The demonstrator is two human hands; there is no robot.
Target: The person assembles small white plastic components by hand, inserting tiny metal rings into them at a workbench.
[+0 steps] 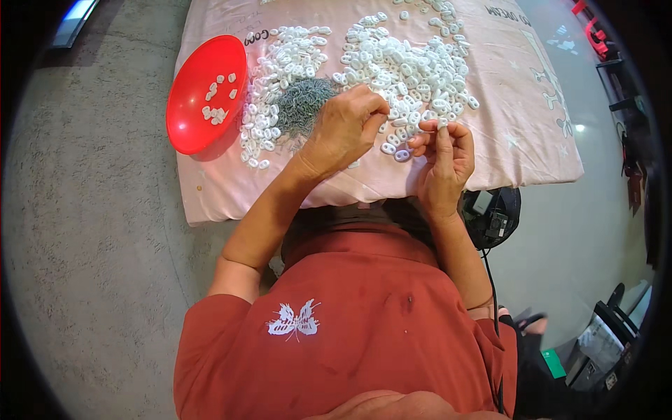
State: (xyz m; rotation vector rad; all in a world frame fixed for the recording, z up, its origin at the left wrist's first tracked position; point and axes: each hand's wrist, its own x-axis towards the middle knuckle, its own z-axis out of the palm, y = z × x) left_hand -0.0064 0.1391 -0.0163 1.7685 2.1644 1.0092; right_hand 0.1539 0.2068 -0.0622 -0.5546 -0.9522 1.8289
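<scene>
My right hand (451,150) pinches a small white plastic piece (442,122) between thumb and forefinger, over the near right side of a heap of similar pieces. To its left, my left hand (343,129) is closed in a pinch with the back of the hand upward. Whatever its fingertips hold is too small to make out. Most pieces in the white heap (413,66) are oval with two holes. Beside the left hand lies a pile of small grey metal parts (302,101), partly covered by that hand.
A red bowl (189,105) with several small white pieces stands at the table's left edge. Another group of white pieces (294,52) lies behind the grey pile. Pink printed cloth (518,140) covers the table. A black bag-like object (493,217) sits below the right edge.
</scene>
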